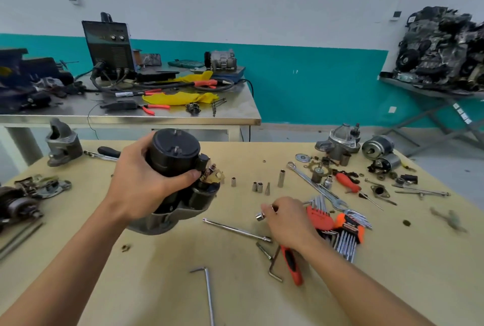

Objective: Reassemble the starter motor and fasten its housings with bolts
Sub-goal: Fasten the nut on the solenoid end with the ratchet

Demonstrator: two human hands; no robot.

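No lettering, brand or number is legible anywhere in this workshop. A dark label [349,223] on the orange hex-key holder [352,232] carries pale print too blurred to read, and the front panel of the welding machine [110,45] on the steel table [235,113] shows only faint markings by its knobs [117,37]. White stickers [462,115] on the legs of the stand [429,113] at right are likewise unreadable.

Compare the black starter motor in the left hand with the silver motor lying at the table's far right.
The starter motor in the left hand is black; the silver motor is bright metal. The starter motor is held upright, end cap up; the silver motor lies on its side on the table, untouched. Both are cylindrical, with a smaller cylinder alongside.
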